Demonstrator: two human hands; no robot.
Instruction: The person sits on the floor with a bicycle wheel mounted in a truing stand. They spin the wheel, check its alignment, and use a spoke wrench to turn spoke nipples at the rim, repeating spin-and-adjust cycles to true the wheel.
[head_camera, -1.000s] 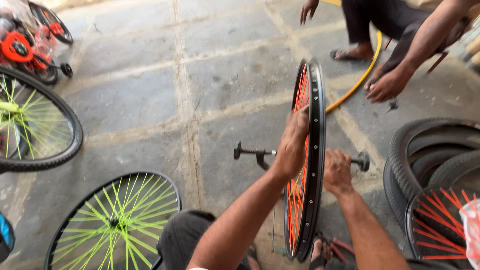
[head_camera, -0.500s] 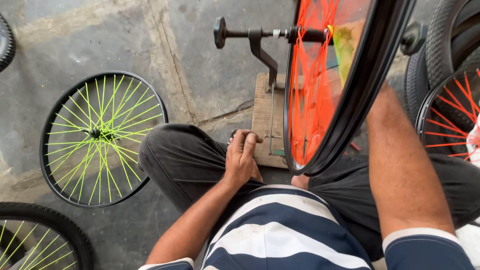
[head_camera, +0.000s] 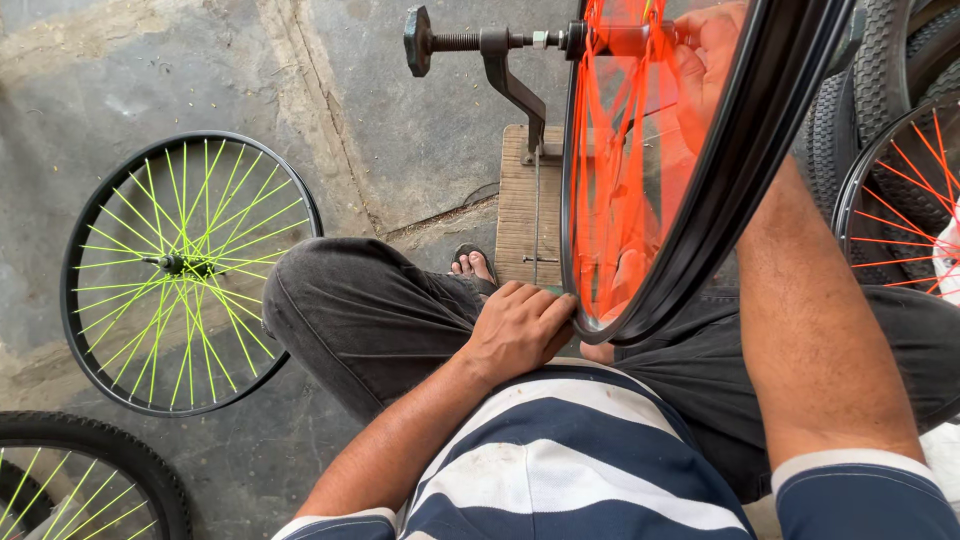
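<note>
A bicycle wheel (head_camera: 735, 170) with a black rim and orange spokes stands upright on a black metal stand (head_camera: 510, 80), its axle held at the top. My left hand (head_camera: 518, 328) lies on my dark-trousered thigh, fingertips pressed against the lowest part of the rim. My right hand (head_camera: 715, 60) is up by the hub on the far side of the wheel and shows only through the spokes. My right forearm runs down along the rim.
A wooden board (head_camera: 528, 200) under the stand lies on the concrete floor. A bare rim with lime-green spokes (head_camera: 185, 270) lies flat at left, and a tyred one (head_camera: 80, 480) sits at bottom left. Tyres and an orange-spoked wheel (head_camera: 900, 210) are stacked at right.
The view has dropped from looking ahead to looking down at my lap. My left hand left the top of the wheel, rested on my thigh, then slid right to the rim's bottom.
</note>
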